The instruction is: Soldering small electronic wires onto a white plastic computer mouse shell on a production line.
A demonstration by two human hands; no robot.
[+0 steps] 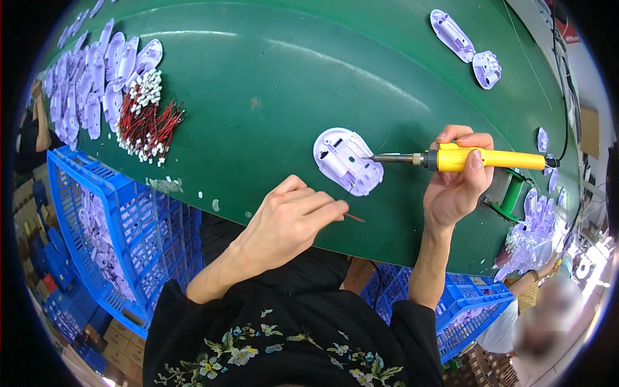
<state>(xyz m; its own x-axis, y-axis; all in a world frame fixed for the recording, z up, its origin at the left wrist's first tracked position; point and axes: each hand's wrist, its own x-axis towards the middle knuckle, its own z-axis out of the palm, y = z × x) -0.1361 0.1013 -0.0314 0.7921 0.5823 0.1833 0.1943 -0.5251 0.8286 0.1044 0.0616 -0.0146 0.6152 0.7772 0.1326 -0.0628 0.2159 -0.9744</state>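
A pale purple plastic shell [335, 169] lies hollow side up on the green table, with small parts inside it. My right hand [461, 177] is closed round the yellow handle of a soldering iron [516, 159]. The iron points left, and its tip is over the shell's right side. At the shell's near edge, my left hand [290, 216] pinches a thin red and black wire [354, 218]. One end of the wire sticks out past the fingertips; a dark strand runs up to the shell. Whether the iron tip touches anything is too small to tell.
Several purple shells [93, 80] and a heap of red wires with white connectors [149, 116] lie at the left. A green spool stand [514, 195] is by my right wrist. Blue crates [126, 219] stand below the table edge. Another person [548, 309] is at the right.
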